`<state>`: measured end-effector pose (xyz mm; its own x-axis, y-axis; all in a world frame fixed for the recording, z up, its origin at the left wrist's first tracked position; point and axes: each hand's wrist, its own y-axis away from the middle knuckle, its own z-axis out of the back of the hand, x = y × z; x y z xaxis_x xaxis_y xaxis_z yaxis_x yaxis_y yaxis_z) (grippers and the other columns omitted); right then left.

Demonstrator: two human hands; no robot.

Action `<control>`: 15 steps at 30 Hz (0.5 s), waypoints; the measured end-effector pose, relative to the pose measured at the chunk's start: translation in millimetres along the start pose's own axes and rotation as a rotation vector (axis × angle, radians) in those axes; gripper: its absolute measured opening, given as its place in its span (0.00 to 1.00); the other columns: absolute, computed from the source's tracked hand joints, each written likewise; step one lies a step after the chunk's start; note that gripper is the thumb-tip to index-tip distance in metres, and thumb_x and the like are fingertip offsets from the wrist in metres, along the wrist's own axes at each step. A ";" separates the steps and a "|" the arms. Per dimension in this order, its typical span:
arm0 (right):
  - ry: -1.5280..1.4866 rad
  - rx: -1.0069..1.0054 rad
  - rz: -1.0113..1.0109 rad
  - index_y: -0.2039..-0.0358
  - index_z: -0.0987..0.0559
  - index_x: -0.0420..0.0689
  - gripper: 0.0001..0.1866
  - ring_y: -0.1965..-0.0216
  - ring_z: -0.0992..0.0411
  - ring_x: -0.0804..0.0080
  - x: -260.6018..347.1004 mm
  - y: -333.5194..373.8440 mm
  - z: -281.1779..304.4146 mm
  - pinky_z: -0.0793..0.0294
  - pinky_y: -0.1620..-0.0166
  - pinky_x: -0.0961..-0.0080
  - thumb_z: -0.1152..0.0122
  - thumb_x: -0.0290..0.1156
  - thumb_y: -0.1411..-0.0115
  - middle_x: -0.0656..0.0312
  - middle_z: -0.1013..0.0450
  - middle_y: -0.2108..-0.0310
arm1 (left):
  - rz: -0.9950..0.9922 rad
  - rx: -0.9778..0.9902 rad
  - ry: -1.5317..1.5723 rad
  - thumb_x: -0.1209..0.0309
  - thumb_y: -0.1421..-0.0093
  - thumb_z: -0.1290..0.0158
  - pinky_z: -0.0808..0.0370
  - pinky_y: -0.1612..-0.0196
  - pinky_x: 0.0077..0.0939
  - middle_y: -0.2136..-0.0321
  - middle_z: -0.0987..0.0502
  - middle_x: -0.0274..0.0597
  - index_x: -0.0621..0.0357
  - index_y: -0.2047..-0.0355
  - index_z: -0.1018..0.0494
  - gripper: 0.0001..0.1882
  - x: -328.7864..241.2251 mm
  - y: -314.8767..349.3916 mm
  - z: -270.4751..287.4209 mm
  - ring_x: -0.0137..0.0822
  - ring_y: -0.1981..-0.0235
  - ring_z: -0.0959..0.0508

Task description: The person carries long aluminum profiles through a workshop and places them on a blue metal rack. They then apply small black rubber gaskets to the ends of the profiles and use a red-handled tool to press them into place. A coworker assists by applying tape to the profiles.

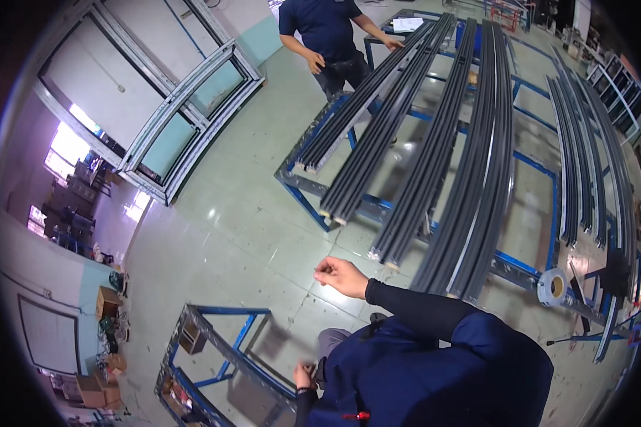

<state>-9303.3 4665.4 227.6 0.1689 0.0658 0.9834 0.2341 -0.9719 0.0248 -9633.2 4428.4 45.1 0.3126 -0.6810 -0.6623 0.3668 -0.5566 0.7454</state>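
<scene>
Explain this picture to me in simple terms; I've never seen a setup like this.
There's no machine doing the work here. A person in a blue shirt wears a camera on the head; it looks down, and its wide lens bends straight edges. The right hand is out over the floor, fingers curled, with nothing clearly visible in it. The left hand is lower and partly hidden, so I can't tell whether it holds anything. Long dark bars lie across a blue metal rack, with a roll of tape near its closer end. Beyond, a co-worker has one hand at the bars.
</scene>
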 end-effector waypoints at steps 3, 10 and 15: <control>0.101 -0.270 0.059 0.53 0.30 0.37 0.24 0.63 0.24 0.70 -3.3 -90.9 12.4 0.24 0.60 0.72 0.34 0.40 0.41 0.53 0.25 0.61 | 0.028 -0.055 -0.489 0.52 0.34 0.54 0.29 0.53 0.39 0.62 0.22 0.43 0.53 0.55 0.32 0.19 -10.0 -67.5 32.3 0.44 0.59 0.23; 0.470 -1.042 -0.102 0.45 0.35 0.35 0.36 0.48 0.28 0.52 -41.0 -201.8 77.2 0.28 0.46 0.63 0.30 0.42 0.48 0.43 0.30 0.49 | 0.021 0.045 -0.796 0.56 0.36 0.48 0.30 0.68 0.39 0.70 0.24 0.41 0.54 0.55 0.34 0.17 -137.9 -237.2 32.6 0.40 0.70 0.24; 0.616 -1.306 -0.384 0.42 0.38 0.32 0.44 0.40 0.37 0.45 -61.3 -220.8 121.0 0.38 0.38 0.60 0.31 0.49 0.50 0.38 0.36 0.43 | 0.010 0.093 -0.573 0.58 0.38 0.45 0.31 0.78 0.39 0.75 0.25 0.39 0.55 0.56 0.35 0.18 -329.2 -373.2 -7.5 0.37 0.77 0.25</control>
<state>-9249.5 4903.3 140.1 -0.2011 0.5780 0.7909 -0.8862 -0.4514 0.1045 -9866.4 4863.8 -15.6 -0.2184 -0.8208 -0.5279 0.2793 -0.5709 0.7721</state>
